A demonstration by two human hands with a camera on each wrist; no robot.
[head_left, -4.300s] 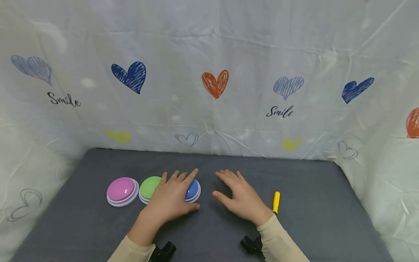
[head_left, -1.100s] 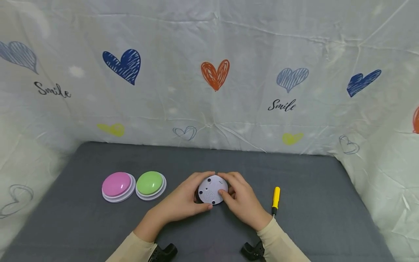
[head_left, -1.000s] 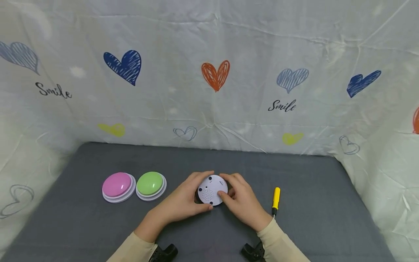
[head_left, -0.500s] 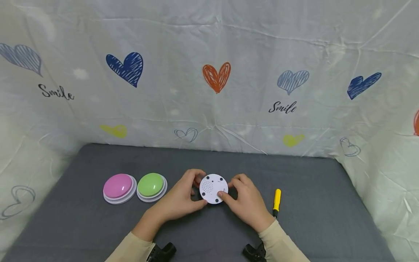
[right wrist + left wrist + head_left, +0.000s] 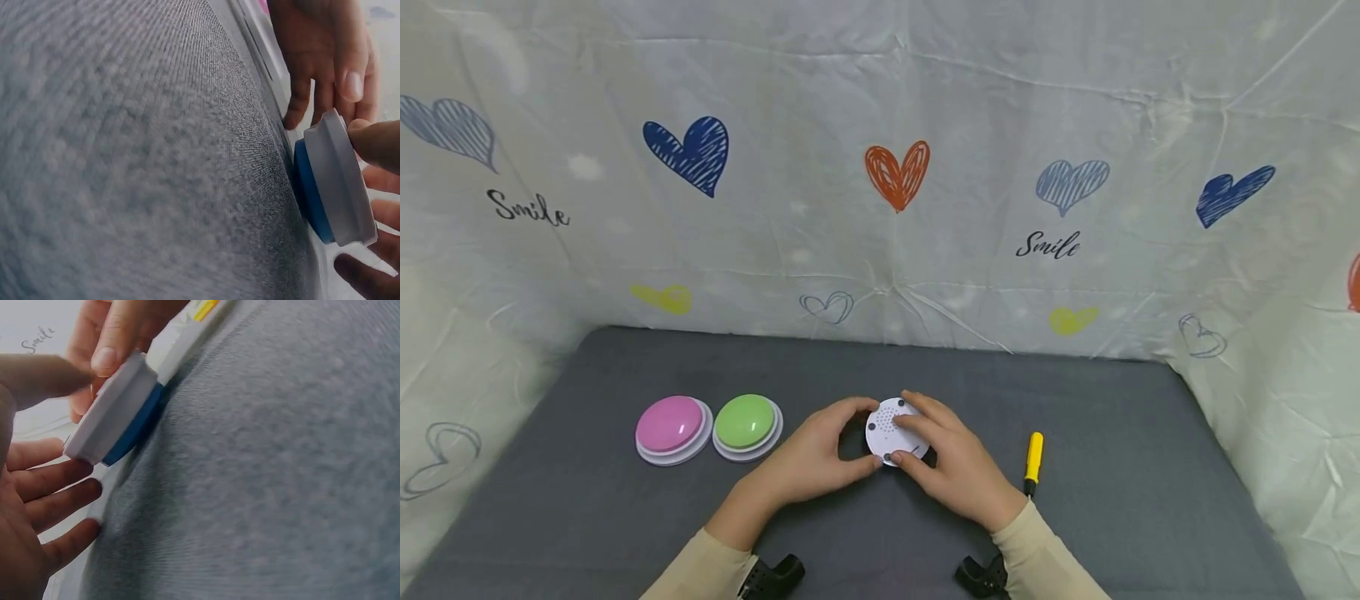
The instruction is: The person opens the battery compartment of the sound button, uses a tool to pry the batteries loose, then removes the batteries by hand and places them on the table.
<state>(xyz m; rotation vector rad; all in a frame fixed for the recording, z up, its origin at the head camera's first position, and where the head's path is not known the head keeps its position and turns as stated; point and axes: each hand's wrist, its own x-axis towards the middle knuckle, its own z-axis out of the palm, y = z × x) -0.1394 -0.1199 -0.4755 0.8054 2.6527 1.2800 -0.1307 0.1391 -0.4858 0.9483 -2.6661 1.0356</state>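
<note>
In the head view a round push button lies upside down at mid-table, showing its white underside with speaker holes and dark feet. Its blue dome faces the cloth, as both wrist views show. My left hand brackets the left side of the rim, thumb in front and fingertips behind. My right hand grips it from the right, with fingers laid over the underside and the thumb at the near edge. A pink push button and a green push button stand dome up to the left.
A yellow-handled screwdriver lies right of my right hand, its shaft partly hidden by the forearm. Grey cloth covers the table. A white curtain printed with hearts hangs behind.
The blue push button has left its place beside the green one and been flipped over. In the last half second it has turned clockwise, and my right fingers have moved onto its underside.
</note>
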